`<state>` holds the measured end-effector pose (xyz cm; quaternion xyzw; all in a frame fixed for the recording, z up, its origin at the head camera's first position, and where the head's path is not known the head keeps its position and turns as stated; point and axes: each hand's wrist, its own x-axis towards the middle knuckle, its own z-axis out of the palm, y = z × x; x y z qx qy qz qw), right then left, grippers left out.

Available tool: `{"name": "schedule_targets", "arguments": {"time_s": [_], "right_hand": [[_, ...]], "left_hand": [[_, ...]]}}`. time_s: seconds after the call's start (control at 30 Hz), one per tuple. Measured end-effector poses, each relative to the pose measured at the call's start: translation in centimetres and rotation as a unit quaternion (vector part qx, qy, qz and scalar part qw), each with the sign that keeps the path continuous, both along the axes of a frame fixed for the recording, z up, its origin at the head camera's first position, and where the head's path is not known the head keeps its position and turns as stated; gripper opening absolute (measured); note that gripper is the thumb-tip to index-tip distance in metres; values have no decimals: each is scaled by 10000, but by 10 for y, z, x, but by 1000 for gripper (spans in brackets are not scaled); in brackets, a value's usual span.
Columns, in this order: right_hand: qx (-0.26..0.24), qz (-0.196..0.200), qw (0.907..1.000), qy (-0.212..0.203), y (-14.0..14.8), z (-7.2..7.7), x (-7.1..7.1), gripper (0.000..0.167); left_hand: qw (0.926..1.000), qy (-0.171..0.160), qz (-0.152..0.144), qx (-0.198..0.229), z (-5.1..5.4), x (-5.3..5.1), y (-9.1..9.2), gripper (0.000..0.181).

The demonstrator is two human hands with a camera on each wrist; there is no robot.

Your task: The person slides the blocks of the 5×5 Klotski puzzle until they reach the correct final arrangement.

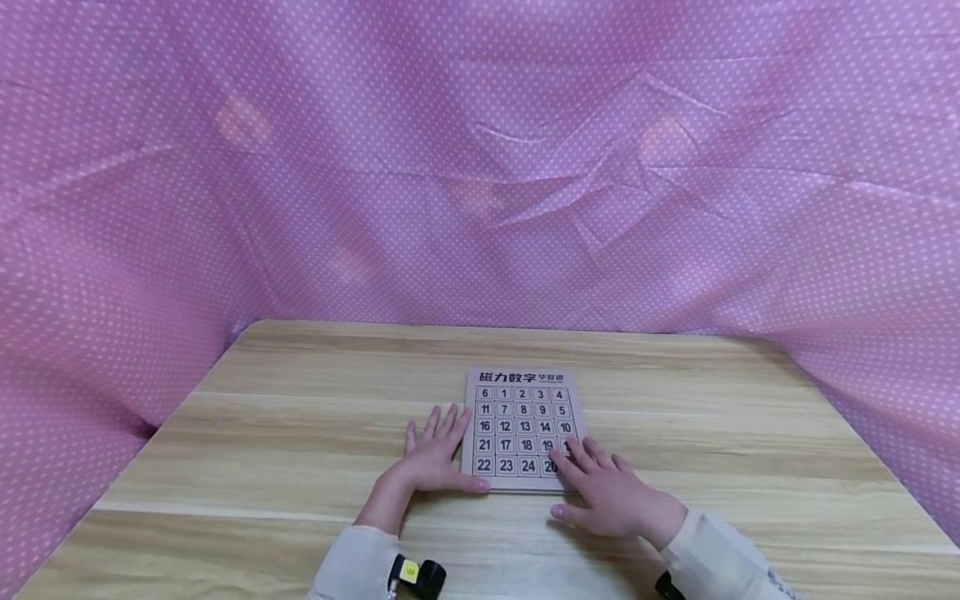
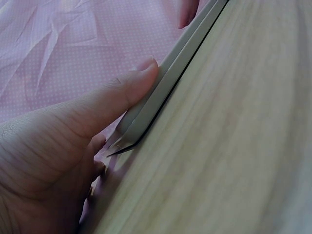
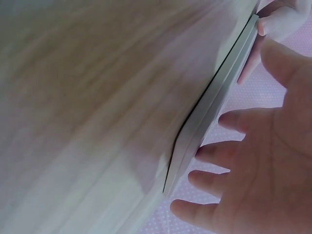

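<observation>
A flat sliding number puzzle (image 1: 523,427) lies on the table, its numbered tiles set in a pale frame under a printed title. My left hand (image 1: 432,465) is spread at the near left corner, index finger along the left edge. In the left wrist view its thumb (image 2: 139,80) rests on the frame's near edge. Over the lower right corner my right hand (image 1: 611,497) spreads its fingers, the index fingertip at tile 20. The corner square is hidden beneath that hand. The right wrist view shows straight, separated fingers (image 3: 219,153) beside the puzzle's edge (image 3: 209,105).
The wooden table (image 1: 300,367) extends around the puzzle on all sides. A pink dotted cloth (image 1: 420,167) hangs behind the table and along both sides. A black wrist camera (image 1: 429,578) sits on the left sleeve.
</observation>
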<state>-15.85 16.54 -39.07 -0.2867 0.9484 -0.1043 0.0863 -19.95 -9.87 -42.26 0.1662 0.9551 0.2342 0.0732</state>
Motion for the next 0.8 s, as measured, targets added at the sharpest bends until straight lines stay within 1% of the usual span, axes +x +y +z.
{"name": "schedule_targets", "arguments": {"time_s": [0.1,0.23,0.33,0.5,0.67,0.8], "right_hand": [[31,65,9999,107,-2,0,0,72],[-12,255,9994,211,-9,1,-1,70],[-4,383,9990,219,-18,3,-1,70],[204,602,9976,283,-40,2,-4,67],[394,807,9957,226,-59,2,-6,65],[452,859,9951,170,-66,4,-6,63]], "left_hand": [[10000,9,3,8,0,0,0,114],[10000,53,-5,23,-1,1,1,114],[10000,87,3,-6,-1,1,1,114],[9999,98,2,-30,0,0,0,114],[10000,87,-36,-16,1,0,0,113],[10000,70,-49,9,3,0,-1,112]]}}
